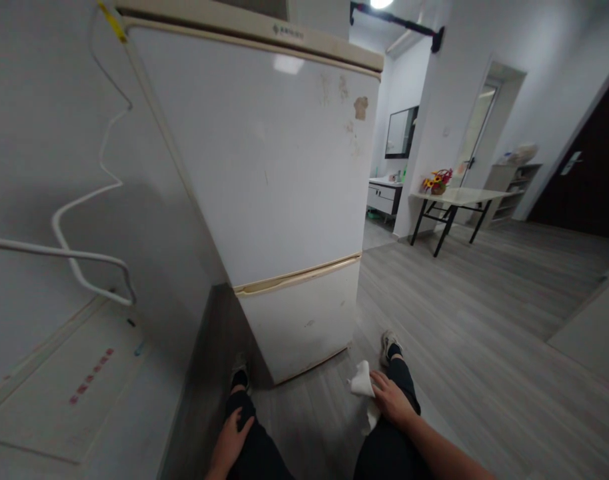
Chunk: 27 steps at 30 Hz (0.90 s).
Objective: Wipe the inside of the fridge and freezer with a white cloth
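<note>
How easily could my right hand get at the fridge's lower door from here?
Probably yes, fairly easily: your right hand rests by your right leg, and nothing seems to stand between it and the lower door, though it's holding a white cloth or tissue.

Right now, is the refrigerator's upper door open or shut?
Shut: no opening or interior shows around the upper door.
</note>
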### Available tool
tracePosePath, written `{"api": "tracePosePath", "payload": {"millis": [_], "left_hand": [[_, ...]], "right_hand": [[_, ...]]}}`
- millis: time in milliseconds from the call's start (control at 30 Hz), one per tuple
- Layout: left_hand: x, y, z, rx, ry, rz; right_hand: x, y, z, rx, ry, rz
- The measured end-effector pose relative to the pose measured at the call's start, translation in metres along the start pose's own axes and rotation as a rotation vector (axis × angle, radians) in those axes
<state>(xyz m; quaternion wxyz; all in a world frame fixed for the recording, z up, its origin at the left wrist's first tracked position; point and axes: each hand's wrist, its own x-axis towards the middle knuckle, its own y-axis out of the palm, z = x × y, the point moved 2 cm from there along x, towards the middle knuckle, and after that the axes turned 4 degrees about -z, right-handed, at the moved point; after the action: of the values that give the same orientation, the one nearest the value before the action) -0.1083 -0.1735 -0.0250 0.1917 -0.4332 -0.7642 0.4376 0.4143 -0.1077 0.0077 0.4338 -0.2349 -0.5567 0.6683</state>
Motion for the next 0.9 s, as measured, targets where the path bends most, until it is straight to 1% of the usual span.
{"api": "tracePosePath", "payload": {"millis": [67,100,167,200,267,333,367,433,467,533,600,667,733,833,900], "left_hand": [[0.009,-0.005,-0.01,-0.159,-0.028,-0.045],[0.015,-0.01,-0.018,-0.221,-0.05,-0.089],[0.028,-0.026,-0.044,-0.335,-0.058,-0.21],[0.035,-0.037,-0.062,-0.392,-0.036,-0.28],[0.051,-0.063,-0.102,-0.494,0.069,-0.415],[0.068,-0.095,-0.147,-0.613,0.184,-0.551],[0.076,-0.111,-0.169,-0.672,0.244,-0.599],[0.094,-0.142,-0.213,-0.768,0.36,-0.649],[0.102,-0.156,-0.233,-0.795,0.416,-0.649],[0.12,-0.177,-0.268,-0.852,0.488,-0.625],[0.137,-0.19,-0.293,-0.893,0.493,-0.549],[0.151,-0.196,-0.305,-0.883,0.424,-0.586],[0.16,-0.197,-0.307,-0.868,0.363,-0.586],[0.166,-0.193,-0.299,-0.865,0.335,-0.49],[0.166,-0.191,-0.291,-0.864,0.319,-0.45]], "right_hand": [[0.001,0.0,0.001,-0.018,-0.034,0.049],[0.002,-0.002,0.002,-0.018,-0.049,0.064],[0.006,-0.004,0.005,-0.014,-0.075,0.086],[0.008,-0.005,0.007,-0.012,-0.089,0.1],[0.013,-0.006,0.01,-0.006,-0.121,0.135],[0.017,-0.005,0.013,-0.002,-0.136,0.16],[0.018,-0.004,0.013,0.0,-0.139,0.165],[0.018,-0.004,0.014,0.001,-0.132,0.161],[0.017,-0.004,0.014,0.0,-0.123,0.157],[0.015,-0.004,0.014,-0.007,-0.097,0.155],[0.011,-0.004,0.012,-0.014,-0.063,0.149],[0.008,-0.003,0.011,-0.019,-0.033,0.134],[0.005,-0.002,0.009,-0.019,-0.011,0.106],[0.002,-0.002,0.007,-0.008,0.022,0.082],[0.002,-0.005,0.006,0.003,0.052,0.071]]}}
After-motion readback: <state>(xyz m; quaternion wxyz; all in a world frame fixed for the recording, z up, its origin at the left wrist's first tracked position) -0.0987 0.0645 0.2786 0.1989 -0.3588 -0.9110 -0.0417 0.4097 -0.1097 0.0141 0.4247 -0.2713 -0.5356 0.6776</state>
